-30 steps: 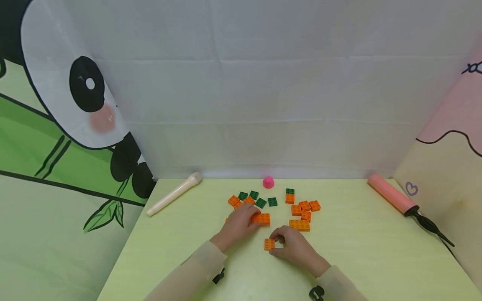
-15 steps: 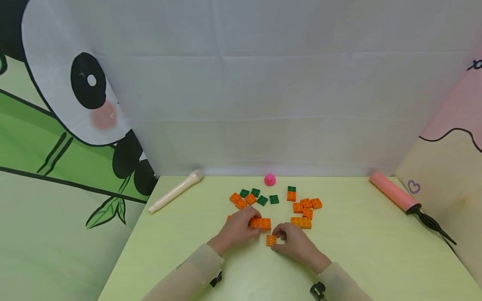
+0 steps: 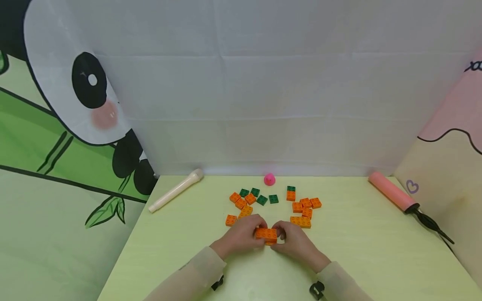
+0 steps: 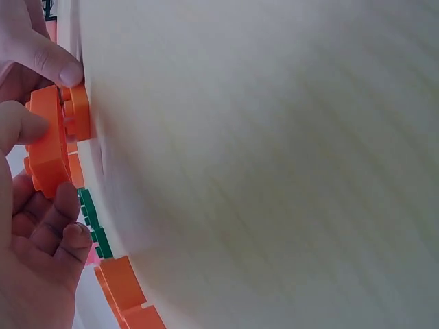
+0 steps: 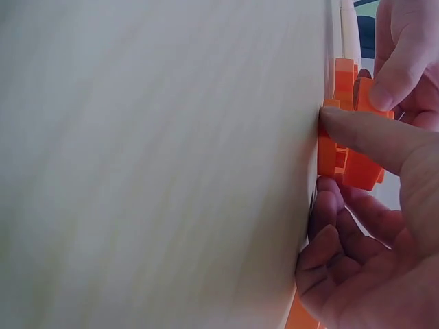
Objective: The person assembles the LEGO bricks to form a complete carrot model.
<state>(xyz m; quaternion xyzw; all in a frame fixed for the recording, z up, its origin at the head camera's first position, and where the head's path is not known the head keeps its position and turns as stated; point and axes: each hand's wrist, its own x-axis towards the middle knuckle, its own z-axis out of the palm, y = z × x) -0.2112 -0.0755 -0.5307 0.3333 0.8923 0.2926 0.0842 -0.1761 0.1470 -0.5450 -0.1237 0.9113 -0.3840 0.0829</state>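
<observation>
Near the front middle of the table, my left hand [image 3: 242, 235] pinches a long orange toy brick [image 3: 266, 234] between thumb and fingers. Directly under it, a smaller orange brick [image 5: 327, 152] stands on the tabletop, gripped by thumb and fingers of my right hand [image 3: 299, 243]. In the left wrist view, studs of the small brick [image 4: 81, 113] show beneath the long brick [image 4: 46, 144], with a narrow gap between them. From the head view the long brick covers nearly all of the small one.
Orange bricks [image 3: 241, 203] and green bricks [image 3: 262, 200] lie beyond the left hand. More orange bricks [image 3: 300, 222] and a green-topped stack [image 3: 291, 194] lie beyond the right. At the back are a pink ball [image 3: 269, 179], a whitish tube [image 3: 176, 191] and a pink pump [image 3: 393, 192].
My left hand has brought the long orange brick rightward and nearer, over the small brick. The right hand has stayed nearly in place, holding the small brick.
</observation>
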